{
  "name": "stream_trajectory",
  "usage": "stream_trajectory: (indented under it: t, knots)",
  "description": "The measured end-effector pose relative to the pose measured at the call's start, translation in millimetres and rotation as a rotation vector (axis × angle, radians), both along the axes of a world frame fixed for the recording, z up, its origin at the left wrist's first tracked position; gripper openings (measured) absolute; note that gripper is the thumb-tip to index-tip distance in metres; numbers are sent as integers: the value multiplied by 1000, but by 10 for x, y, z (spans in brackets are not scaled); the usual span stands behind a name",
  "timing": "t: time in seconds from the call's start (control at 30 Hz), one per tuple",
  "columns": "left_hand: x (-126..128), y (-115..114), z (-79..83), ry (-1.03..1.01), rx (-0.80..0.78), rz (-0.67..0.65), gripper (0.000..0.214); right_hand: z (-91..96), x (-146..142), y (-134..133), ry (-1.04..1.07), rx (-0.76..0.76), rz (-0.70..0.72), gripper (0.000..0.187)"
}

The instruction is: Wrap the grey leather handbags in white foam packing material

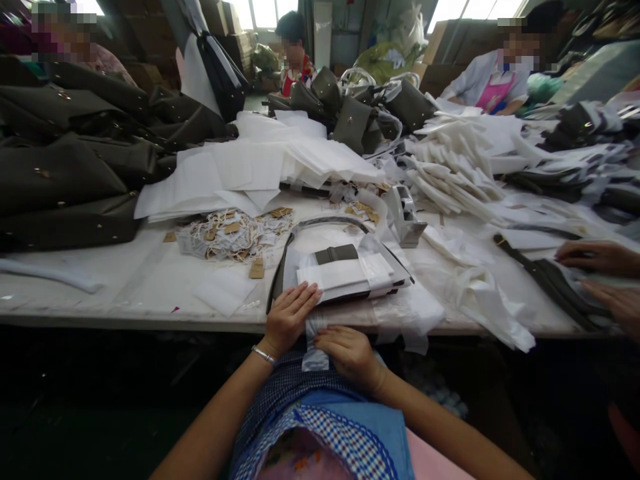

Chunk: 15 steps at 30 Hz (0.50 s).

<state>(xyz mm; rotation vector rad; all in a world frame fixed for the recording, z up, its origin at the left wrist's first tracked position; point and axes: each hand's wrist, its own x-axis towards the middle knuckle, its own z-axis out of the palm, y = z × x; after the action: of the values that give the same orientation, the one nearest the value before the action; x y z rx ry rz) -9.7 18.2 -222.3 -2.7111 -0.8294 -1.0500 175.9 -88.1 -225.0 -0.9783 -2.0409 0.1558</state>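
Obs., head view. Dk bag, part-covered by white wrap, lies at near edge of table, directly in front of wearer; its strap arcs up on far side. L hand: fingers together, laid flat on near-L corner of wrap, pressing rather than gripping. R hand: fingers together and curled at a clear strip (tape, prob.) that hangs over table edge; can't tell whether it is pinched, thumb hidden.

Technique (my judgement): L palm should keep wrap flat w/o denting bag. R should hold strip by its edge, taut and square to wrap, then smooth it from one end to avoid creases. Main risk: loose end catching on checked apron just below, or folding onto itself. Keep strap clear of adhesive.

Containers: bag's inside not visible under wrap, so contents unk. Dk bags heaped at L end; insides hidden too. Cartons stacked at back, contents n/v. Metal dispenser just beyond bag's far-R side; can't tell if a roll is loaded. Tags w/ strings lie loose on table, no box, L of strap; white sheets piled beyond. Co-worker's hands at far R, by another dk strap, well apart from wearer's.
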Motion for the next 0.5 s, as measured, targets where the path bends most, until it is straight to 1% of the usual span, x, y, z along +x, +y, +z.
stream_trajectory:
  t: [0.07,0.17,0.37,0.5]
  knots:
    - [15,-1,-8,-6,-2,6,54,25,-46,-65,22,-34,1,32]
    - [23,3,-24,-3,-12,14,54,53,-98,-132,44,-39,22,33]
    - [15,6,-6,8,-15,13,52,131,-88,-170,50,-41,44,29]
    - [22,6,27,-8,4,8,51,108,-118,-198,60,-25,26,31]
